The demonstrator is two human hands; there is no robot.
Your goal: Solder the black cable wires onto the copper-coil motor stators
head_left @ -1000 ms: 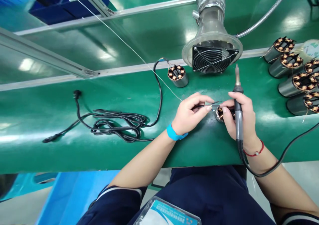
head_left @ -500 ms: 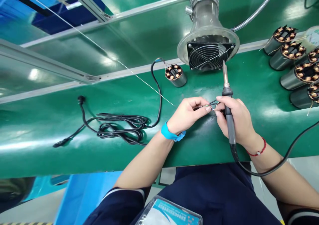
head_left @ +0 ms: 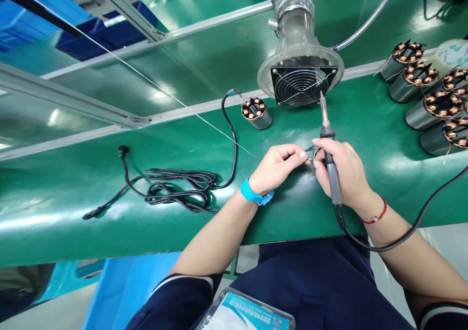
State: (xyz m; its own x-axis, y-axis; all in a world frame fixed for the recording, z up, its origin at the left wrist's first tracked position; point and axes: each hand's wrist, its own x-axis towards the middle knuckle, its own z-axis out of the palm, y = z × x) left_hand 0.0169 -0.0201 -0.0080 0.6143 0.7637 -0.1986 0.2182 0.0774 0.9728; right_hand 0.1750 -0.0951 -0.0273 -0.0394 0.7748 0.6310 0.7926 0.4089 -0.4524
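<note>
At the near side of a shiny green bench [head_left: 292,218], right of centre, the two hands meet almost fingertip to fingertip. The left hand [head_left: 280,166] has its thumb and forefinger pinched together on a thin silvery strand [head_left: 310,159], which pokes out to the right toward the other hand. The right hand [head_left: 343,171] is clamped around a black-handled soldering iron with a metal tip [head_left: 333,176]; the iron crosses its fingers, tip aimed at the far side. Something rounded by those fingers is mostly hidden, can't tell what.

Headcount: one iron, one square black fan with a wire guard [head_left: 302,87] at the far edge, one silver cylinder with copper windings [head_left: 261,118] just left of it, and at least five more copper-wound silver cylinders [head_left: 420,116] bunched far right. Over on the left there's one looped black power cable [head_left: 190,176] with two loose ends, plus one thin white line [head_left: 190,109] slanting in toward the left wrist.
</note>
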